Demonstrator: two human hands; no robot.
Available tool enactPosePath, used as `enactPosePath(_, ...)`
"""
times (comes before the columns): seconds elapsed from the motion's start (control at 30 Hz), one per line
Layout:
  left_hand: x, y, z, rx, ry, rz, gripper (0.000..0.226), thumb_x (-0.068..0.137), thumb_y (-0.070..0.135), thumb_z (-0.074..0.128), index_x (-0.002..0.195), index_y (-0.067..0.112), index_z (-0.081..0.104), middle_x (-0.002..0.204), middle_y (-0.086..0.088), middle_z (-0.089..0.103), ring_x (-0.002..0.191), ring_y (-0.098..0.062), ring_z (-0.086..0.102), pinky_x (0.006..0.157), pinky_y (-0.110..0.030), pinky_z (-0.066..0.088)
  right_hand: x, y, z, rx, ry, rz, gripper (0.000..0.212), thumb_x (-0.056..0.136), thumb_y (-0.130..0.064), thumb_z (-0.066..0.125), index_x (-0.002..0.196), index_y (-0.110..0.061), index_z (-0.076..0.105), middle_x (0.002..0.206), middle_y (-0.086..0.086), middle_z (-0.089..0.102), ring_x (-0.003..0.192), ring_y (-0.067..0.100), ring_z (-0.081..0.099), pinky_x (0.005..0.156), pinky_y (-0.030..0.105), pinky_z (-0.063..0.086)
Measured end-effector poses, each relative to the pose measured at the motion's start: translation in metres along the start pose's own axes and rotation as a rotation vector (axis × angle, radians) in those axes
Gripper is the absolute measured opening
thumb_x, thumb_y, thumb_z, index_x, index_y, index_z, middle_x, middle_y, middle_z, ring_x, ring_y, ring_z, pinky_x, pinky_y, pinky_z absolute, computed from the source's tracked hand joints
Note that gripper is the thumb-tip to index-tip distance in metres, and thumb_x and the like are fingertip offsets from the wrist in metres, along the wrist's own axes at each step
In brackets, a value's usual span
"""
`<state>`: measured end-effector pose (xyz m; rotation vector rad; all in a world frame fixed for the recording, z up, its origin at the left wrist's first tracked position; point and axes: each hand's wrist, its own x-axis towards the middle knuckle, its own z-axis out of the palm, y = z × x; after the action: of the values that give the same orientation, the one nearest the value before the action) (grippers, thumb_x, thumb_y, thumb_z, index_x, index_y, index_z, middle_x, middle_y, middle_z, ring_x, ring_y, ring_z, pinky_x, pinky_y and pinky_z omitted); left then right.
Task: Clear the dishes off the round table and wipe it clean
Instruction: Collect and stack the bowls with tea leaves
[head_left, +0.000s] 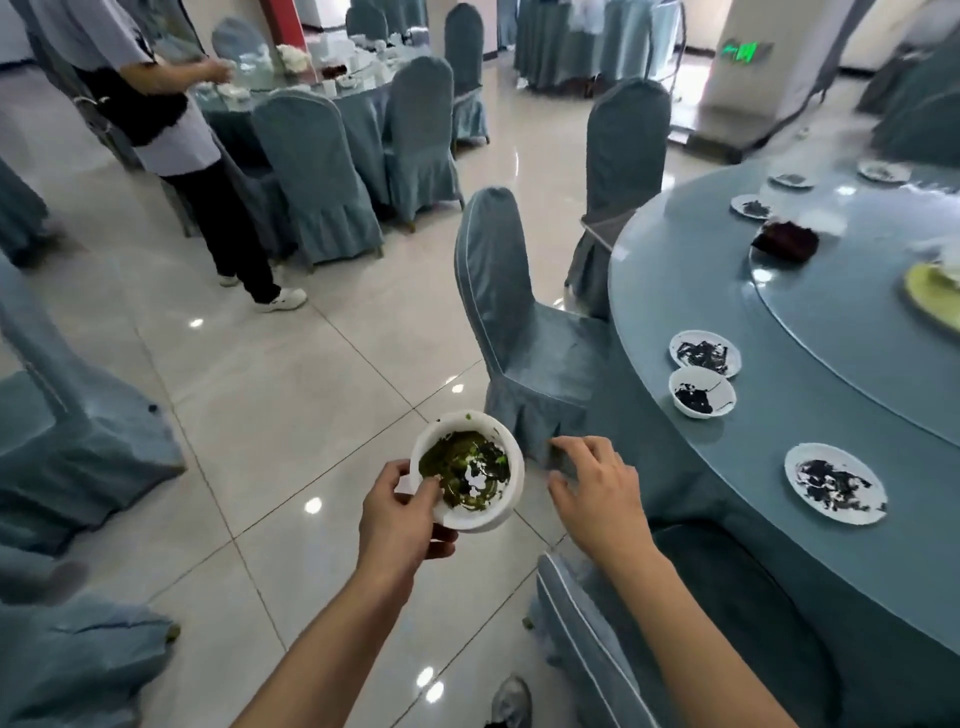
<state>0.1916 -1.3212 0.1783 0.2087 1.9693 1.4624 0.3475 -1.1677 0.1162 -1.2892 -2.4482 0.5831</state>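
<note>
A banquet room with glossy beige floor tiles (291, 395) spreads out, filled with chairs in grey-blue fabric covers. The large round table with a blue-grey glass top (691, 291) sits at the right, its far side cut off by the frame edge. The left hand (397, 512) is held out over the open floor, thumb over the rim and fingers curled beneath a stack of white bowls smeared with green and dark residue (467, 475). The right hand (597, 491) hovers beside the stack, fingers spread and loosely bent, holding nothing. A covered chair (519, 322) stands between the hands and the table. Dirty white dishes (834, 483) remain near the table's edge. How many bowls are stacked is unclear.
</note>
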Motion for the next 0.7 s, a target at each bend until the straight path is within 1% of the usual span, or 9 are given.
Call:
enactPosePath(0.1, 0.038, 0.015, 0.017, 0.038, -0.074, -0.002, 0.017, 0.097, 0.015, 0.059, 0.111, 0.024, 0.062, 0.096, -0.021, 0.069, 0.055, -0.025, 0.066, 0.051, -0.031, 0.054, 0.029, 0.010, 0.002, -0.002, 0.044, 0.090, 0.036, 0.092, -0.030, 0.060, 0.127, -0.028, 0.057, 0.120, -0.001, 0.054, 0.100, 0.023, 0.057, 0.090, 0.041, 0.042)
enactPosePath(0.23, 0.080, 0.034, 0.044, 0.068, -0.173, -0.022, 0.020, 0.097, 0.015, 0.060, 0.114, 0.025, 0.061, 0.097, -0.020, 0.070, 0.056, -0.026, 0.066, 0.051, -0.031, 0.055, 0.053, 0.020, -0.003, -0.007, 0.082, 0.195, 0.035, 0.093, -0.030, 0.060, 0.128, -0.027, 0.057, 0.120, -0.001, 0.054, 0.100, 0.023, 0.056, 0.092, 0.042, 0.042)
enactPosePath(0.33, 0.113, 0.048, 0.069, 0.106, -0.266, -0.018, 0.017, 0.097, 0.014, 0.060, 0.108, 0.026, 0.062, 0.096, -0.020, 0.070, 0.056, -0.027, 0.065, 0.051, -0.031, 0.054, 0.070, 0.032, -0.003, -0.021, 0.108, 0.281, 0.036, 0.094, -0.030, 0.059, 0.130, -0.027, 0.056, 0.122, -0.001, 0.053, 0.103, 0.022, 0.056, 0.095, 0.042, 0.040)
enactPosePath(0.43, 0.150, 0.062, 0.093, 0.165, -0.361, -0.006, 0.018, 0.098, 0.014, 0.058, 0.112, 0.025, 0.062, 0.095, -0.019, 0.070, 0.056, -0.027, 0.066, 0.051, -0.031, 0.054, 0.090, 0.044, 0.000, -0.034, 0.134, 0.391, 0.037, 0.095, -0.032, 0.058, 0.131, -0.028, 0.055, 0.124, -0.002, 0.053, 0.108, 0.020, 0.055, 0.098, 0.041, 0.040)
enactPosePath(0.57, 0.202, 0.086, 0.118, 0.241, -0.484, 0.031, 0.020, 0.101, 0.015, 0.057, 0.119, 0.024, 0.059, 0.098, -0.016, 0.071, 0.061, -0.029, 0.068, 0.051, -0.032, 0.056, 0.122, 0.049, 0.006, -0.014, 0.210, 0.513, 0.037, 0.093, -0.032, 0.059, 0.130, -0.027, 0.057, 0.122, -0.002, 0.054, 0.108, 0.021, 0.057, 0.097, 0.043, 0.043)
enactPosePath(0.7, 0.249, 0.105, 0.143, 0.311, -0.594, 0.068, 0.019, 0.101, 0.015, 0.057, 0.117, 0.023, 0.059, 0.095, -0.016, 0.070, 0.059, -0.030, 0.067, 0.050, -0.032, 0.055, 0.153, 0.046, 0.016, 0.010, 0.258, 0.644, 0.037, 0.094, -0.032, 0.057, 0.131, -0.029, 0.056, 0.123, -0.004, 0.053, 0.112, 0.020, 0.055, 0.099, 0.043, 0.041)
